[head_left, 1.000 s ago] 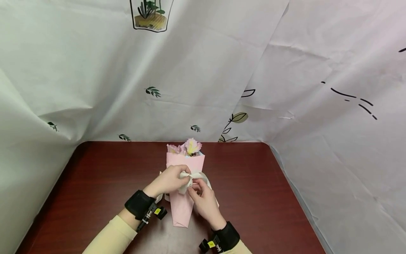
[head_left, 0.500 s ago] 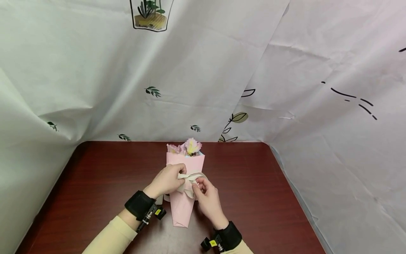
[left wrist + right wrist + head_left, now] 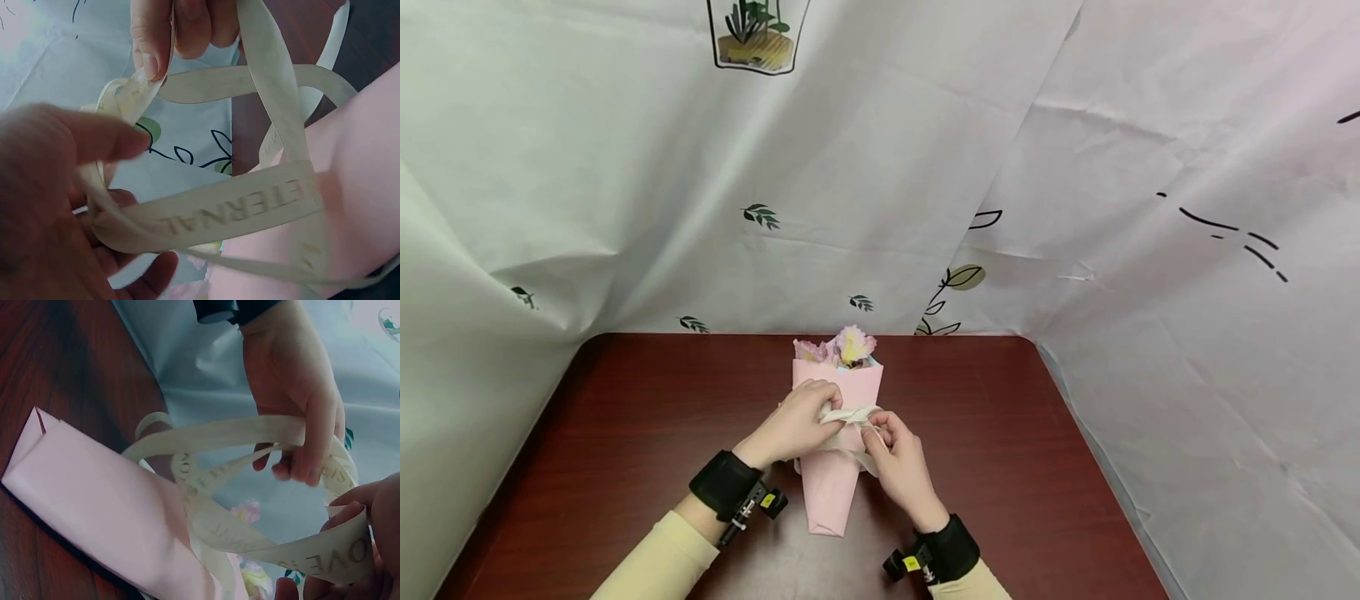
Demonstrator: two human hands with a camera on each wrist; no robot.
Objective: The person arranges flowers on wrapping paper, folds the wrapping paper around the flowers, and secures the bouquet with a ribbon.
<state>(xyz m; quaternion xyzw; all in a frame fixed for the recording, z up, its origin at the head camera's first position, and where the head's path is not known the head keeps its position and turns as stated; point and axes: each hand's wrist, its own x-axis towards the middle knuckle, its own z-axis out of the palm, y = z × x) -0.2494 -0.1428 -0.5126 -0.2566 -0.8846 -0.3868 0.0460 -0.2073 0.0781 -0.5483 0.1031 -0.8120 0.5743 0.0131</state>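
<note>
A bouquet wrapped in pink paper [image 3: 829, 496] lies on the table, its pink and yellow flowers [image 3: 854, 345] at the far end. Cream ribbon [image 3: 848, 415] with printed letters is looped about the middle of the wrap. My left hand [image 3: 796, 423] holds a ribbon loop above the paper; in the left wrist view the ribbon runs round its curled fingers [image 3: 119, 256]. On the other side, my right hand [image 3: 904, 471] pinches another part of the ribbon, which bends over its fingers in the right wrist view. The crossing of the strands is partly hidden by the fingers.
The dark red-brown table [image 3: 1000, 467] has rounded far corners. A pale cloth [image 3: 880, 167] with leaf prints hangs behind it and along the sides. Each wrist wears a black strap [image 3: 725, 485] with a small camera.
My right hand has moved slightly right and back from my left hand, drawing its ribbon outward. The left hand has shifted a little and keeps its hold. The bouquet stays in place.
</note>
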